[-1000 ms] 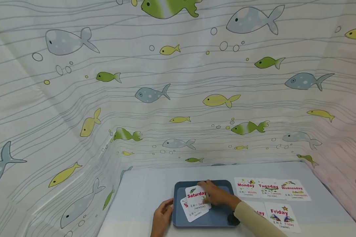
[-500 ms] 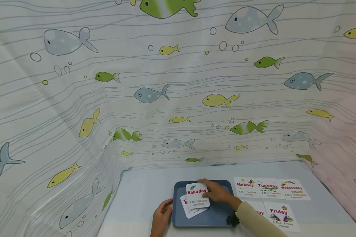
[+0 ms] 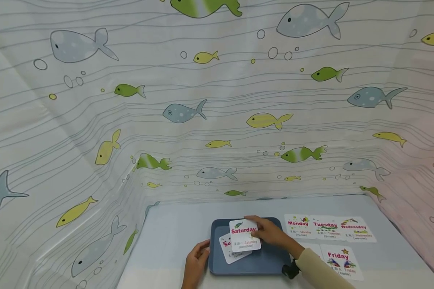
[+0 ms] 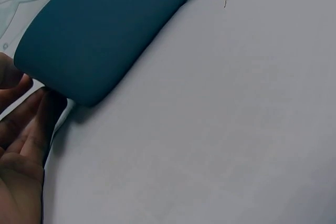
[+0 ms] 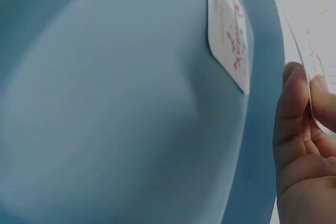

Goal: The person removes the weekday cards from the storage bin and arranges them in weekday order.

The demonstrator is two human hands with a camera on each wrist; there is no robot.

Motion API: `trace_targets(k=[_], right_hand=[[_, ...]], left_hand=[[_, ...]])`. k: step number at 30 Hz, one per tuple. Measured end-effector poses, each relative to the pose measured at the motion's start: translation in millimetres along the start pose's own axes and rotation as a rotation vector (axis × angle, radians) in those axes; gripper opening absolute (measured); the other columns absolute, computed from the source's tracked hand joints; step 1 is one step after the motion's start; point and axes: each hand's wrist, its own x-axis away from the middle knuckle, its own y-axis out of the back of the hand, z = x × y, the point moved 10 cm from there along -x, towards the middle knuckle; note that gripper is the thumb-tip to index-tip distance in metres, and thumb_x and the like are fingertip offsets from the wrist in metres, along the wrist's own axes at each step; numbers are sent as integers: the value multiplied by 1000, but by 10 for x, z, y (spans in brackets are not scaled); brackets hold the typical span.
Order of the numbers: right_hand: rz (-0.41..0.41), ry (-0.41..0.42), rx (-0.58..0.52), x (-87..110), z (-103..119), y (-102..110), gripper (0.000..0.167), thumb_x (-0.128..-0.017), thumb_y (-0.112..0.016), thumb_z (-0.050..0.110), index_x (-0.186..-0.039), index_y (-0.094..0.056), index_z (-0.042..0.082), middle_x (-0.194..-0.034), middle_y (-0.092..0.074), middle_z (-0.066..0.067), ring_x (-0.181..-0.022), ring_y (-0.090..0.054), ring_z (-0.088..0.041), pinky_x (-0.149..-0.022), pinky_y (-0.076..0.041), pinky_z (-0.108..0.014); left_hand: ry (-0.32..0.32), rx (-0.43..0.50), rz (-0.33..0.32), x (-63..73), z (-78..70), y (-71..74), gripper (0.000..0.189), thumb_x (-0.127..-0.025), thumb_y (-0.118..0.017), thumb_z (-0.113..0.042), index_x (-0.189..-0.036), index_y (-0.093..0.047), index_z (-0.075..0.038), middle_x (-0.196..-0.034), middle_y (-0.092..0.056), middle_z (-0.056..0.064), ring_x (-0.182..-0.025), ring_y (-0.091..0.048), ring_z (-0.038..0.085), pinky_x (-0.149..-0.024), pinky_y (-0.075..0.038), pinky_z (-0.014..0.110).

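In the head view my right hand pinches the right edge of a white Saturday card between thumb and fingers, above the blue tray. The right wrist view shows this held card nearly edge-on, bent slightly at the thumb. A Sunday card lies tilted in the tray, partly covered by the Saturday card in the head view; in the right wrist view this lower card rests on the tray floor. My left hand grips the tray's left edge, its fingers bent at the tray's side wall.
Monday, Tuesday and Wednesday cards form a row right of the tray. Below them lies a Friday card, beside another card mostly hidden by my right sleeve. A fish-patterned sheet surrounds the table.
My right hand has lifted the Saturday card off the Sunday card and moved it slightly right and up, straightening it. My left hand has stayed at the tray's edge.
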Motion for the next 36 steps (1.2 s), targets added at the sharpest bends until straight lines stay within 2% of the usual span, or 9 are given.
trace_targets(k=[3, 8, 12, 22, 26, 30, 33, 36], right_hand=[[-7, -20, -35, 74, -48, 61, 58, -98, -64, 18, -152, -42, 18, -75, -57, -1, -56, -47, -8, -47, -39, -21], [-16, -44, -105, 182, -118, 161, 58, -99, -62, 22, -153, -40, 24, -78, -58, -2, -59, -48, -10, -49, -41, -24], [-36, -62, -68, 253, -164, 242, 57, -99, -63, 26, -151, -42, 31, -73, -52, -1, -55, -43, -8, -48, -39, -23], [-62, -92, -89, 473, -249, 356, 58, -99, -63, 25, -152, -41, 23, -72, -50, -2, -57, -46, -11, -50, -44, -26], [-77, -111, -44, 564, -290, 406, 59, -98, -64, 28, -152, -42, 23, -74, -49, -3, -56, -44, -9, -47, -41, -26], [-86, -153, -40, 679, -397, 480, 57, -97, -65, 30, -150, -44, 29, -76, -48, -3, -57, -45, -9, -45, -42, -25], [-87, -169, -61, 770, -459, 561, 57, -97, -65, 29, -150, -44, 30, -76, -48, -3, -59, -47, -10, -48, -44, -25], [-90, -170, -101, 856, -480, 663, 61, -97, -65, 27, -153, -41, 25, -75, -49, -4, -60, -51, -13, -54, -49, -30]], left_hand=[[-1, -17, -2, -13, 0, -3, 30, -96, -66, -26, -124, -67, -13, -124, -70, 8, -103, -70, 10, -84, -55, 17], [-12, -22, -10, -27, -29, 4, 29, -96, -66, -25, -123, -68, -14, -125, -70, 7, -104, -70, 11, -85, -55, 17], [-11, -17, -15, -31, -37, 8, 27, -96, -66, -23, -123, -68, -15, -125, -70, 5, -104, -69, 9, -86, -55, 17], [16, -32, 0, -5, -5, -18, 30, -97, -64, -25, -125, -67, -13, -128, -69, 7, -105, -69, 11, -85, -54, 17], [17, -30, -3, -11, 12, -5, 30, -97, -65, -26, -124, -67, -14, -127, -69, 6, -103, -69, 9, -85, -54, 17], [15, -29, -1, -10, 11, -13, 29, -97, -65, -26, -124, -67, -15, -127, -69, 5, -103, -69, 9, -85, -54, 16], [15, -30, -5, -10, -1, -17, 28, -97, -65, -24, -123, -67, -15, -126, -69, 5, -102, -69, 10, -84, -54, 17], [10, -31, -7, -23, -15, -11, 27, -97, -65, -22, -123, -67, -15, -125, -70, 5, -101, -70, 10, -84, -55, 17]])
